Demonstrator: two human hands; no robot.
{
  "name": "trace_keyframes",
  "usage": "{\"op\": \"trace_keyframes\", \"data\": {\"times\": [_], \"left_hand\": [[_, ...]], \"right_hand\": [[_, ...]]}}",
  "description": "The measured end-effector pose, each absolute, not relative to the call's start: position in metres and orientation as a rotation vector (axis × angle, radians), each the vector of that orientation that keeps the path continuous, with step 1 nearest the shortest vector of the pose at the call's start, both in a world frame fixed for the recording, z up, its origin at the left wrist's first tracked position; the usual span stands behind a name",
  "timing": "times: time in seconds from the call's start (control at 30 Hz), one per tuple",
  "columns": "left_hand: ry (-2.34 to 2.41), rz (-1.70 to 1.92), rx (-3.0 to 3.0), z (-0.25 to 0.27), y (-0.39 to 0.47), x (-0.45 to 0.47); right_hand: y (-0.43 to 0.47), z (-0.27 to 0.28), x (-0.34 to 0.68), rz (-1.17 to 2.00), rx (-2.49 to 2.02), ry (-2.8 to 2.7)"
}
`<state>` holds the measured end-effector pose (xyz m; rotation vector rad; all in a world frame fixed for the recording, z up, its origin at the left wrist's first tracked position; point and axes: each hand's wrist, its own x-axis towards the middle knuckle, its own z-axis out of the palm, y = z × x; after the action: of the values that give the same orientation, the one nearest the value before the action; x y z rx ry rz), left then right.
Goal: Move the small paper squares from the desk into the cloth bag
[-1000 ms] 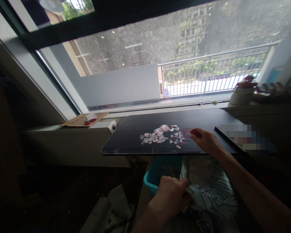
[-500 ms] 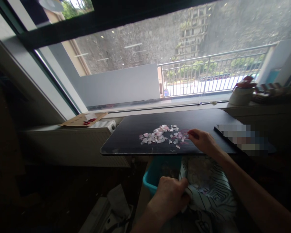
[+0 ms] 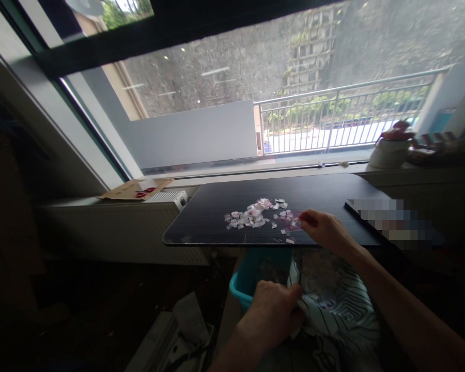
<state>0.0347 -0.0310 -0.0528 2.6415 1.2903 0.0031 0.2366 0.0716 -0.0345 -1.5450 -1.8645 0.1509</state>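
My right hand [image 3: 320, 227] is over the right part of the dark tabletop, fingers pinched at the edge of a thin, pink, see-through piece [image 3: 290, 221]; its kind I cannot make out. Small white scraps [image 3: 284, 217] lie on and around that piece. A larger pile of white and pinkish scraps [image 3: 251, 214] lies to its left. Below the table edge, my left hand [image 3: 273, 307] is closed on the rim of a pale cloth [image 3: 349, 310] with black line patterns. The cloth sags open like a pouch, with pale bits inside.
The dark table [image 3: 213, 199] stands against the window sill. Under its front edge is a turquoise tub [image 3: 238, 289]. A pixelated flat object [image 3: 391, 222] lies at the table's right. Red-handled scissors [image 3: 145, 192] rest on brown paper [image 3: 120, 191] at left, above a radiator [image 3: 139, 227].
My right hand stays at the pink piece with little movement. A few scraps near the table's front edge have shifted slightly. My left hand keeps its grip on the cloth.
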Motion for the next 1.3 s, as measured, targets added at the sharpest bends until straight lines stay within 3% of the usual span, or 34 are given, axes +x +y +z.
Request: {"op": "trace_keyframes", "data": {"times": [0.37,0.63,0.8,1.3], "left_hand": [[1.284,0.01,2.619,-0.053,-0.03,0.034],[1.26,-0.033,2.647,-0.052,-0.03,0.034],[1.227,-0.034,2.694,-0.048,-0.029,0.038],[1.187,0.042,2.778,-0.043,-0.026,0.044]], "right_hand": [[0.072,-0.033,0.224,0.196,-1.506,-1.914],[0.061,-0.036,0.241,0.048,-1.553,-1.914],[0.045,-0.037,0.247,0.213,-1.458,-1.946],[0.045,-0.04,0.235,0.281,-1.404,-1.883]]}}
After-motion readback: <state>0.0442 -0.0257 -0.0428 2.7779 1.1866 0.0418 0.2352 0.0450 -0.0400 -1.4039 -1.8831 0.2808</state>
